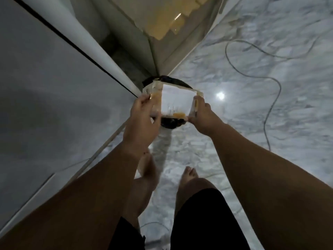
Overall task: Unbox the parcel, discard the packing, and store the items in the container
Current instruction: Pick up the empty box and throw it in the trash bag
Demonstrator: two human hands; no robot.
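I hold a flattened piece of packing [175, 101], pale cardboard with a white label and clear tape, in both hands. My left hand [142, 120] grips its left edge and my right hand [203, 116] grips its right edge. The packing hangs directly above a round black bin [172, 122] on the floor, which it mostly hides. Only the bin's dark rim shows above and below the packing.
A white cabinet or wall [54, 87] runs along my left. The floor is white marble [252, 87] with a thin cable [273, 98] looping across it at the right. My bare feet [187, 175] stand just behind the bin. A glass-like panel [162, 24] rises ahead.
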